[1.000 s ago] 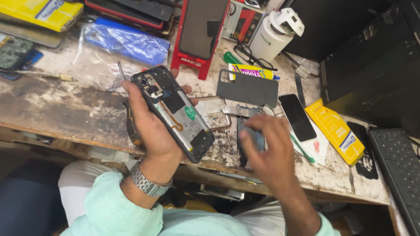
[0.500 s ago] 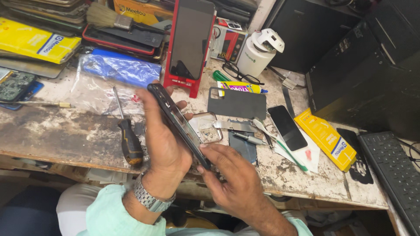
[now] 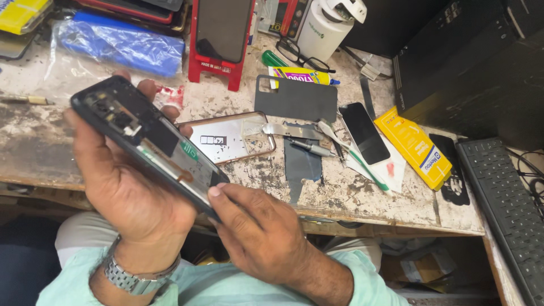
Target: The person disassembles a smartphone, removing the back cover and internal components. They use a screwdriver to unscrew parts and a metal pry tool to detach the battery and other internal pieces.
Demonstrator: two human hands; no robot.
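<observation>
Between both hands (image 3: 187, 209) (gripped): opened phone (image 3: 148, 140)

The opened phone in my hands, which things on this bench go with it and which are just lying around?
In hand:
opened phone, held by left hand and right hand
grey back cover
clear case
tweezers

Lying about:
glasses
yellow box
keyboard
blue packet

Left hand (image 3: 122, 187): palm up, fingers curled round from the far side, thumb along the near edge, clamped on what it holds. Metal watch on left wrist. Right hand (image 3: 255, 232): back up, just right of the left, thumb tip pressing, fingers curled under. Forearms in pale green sleeves.
</observation>
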